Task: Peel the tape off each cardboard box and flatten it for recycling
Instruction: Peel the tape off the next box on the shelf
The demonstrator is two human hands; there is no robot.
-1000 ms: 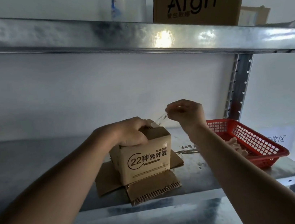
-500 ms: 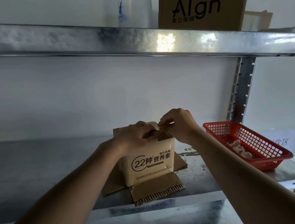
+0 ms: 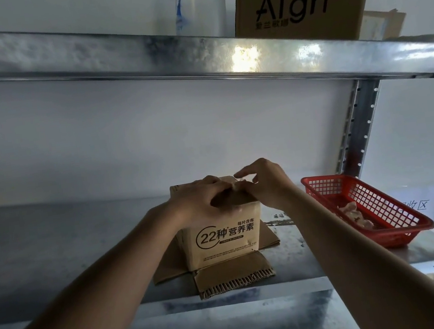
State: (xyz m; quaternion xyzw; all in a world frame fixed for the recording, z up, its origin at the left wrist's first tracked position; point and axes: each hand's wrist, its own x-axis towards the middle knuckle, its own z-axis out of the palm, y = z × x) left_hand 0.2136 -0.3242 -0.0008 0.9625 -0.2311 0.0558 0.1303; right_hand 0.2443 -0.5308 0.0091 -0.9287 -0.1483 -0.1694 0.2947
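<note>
A small brown cardboard box (image 3: 225, 240) with printed text stands on the metal shelf (image 3: 56, 256). Its bottom flaps (image 3: 231, 278) are splayed out flat around it. My left hand (image 3: 201, 197) grips the box's top, fingers curled over the front upper edge. My right hand (image 3: 264, 182) is on the top right beside it, with thumb and fingers pinching the tape at the top seam and the index finger raised. The tape itself is barely visible between my fingers.
A red mesh basket (image 3: 407, 238) with crumpled tape scraps (image 3: 355, 213) sits to the right of the box. A perforated steel post (image 3: 355, 128) rises behind it. The upper shelf (image 3: 194, 53) carries a brown "Align" carton (image 3: 299, 2) and a clear plastic roll (image 3: 198, 2).
My right hand, lifted away to the right with a strip of clear tape a second ago, has come back down onto the box top next to my left hand.
</note>
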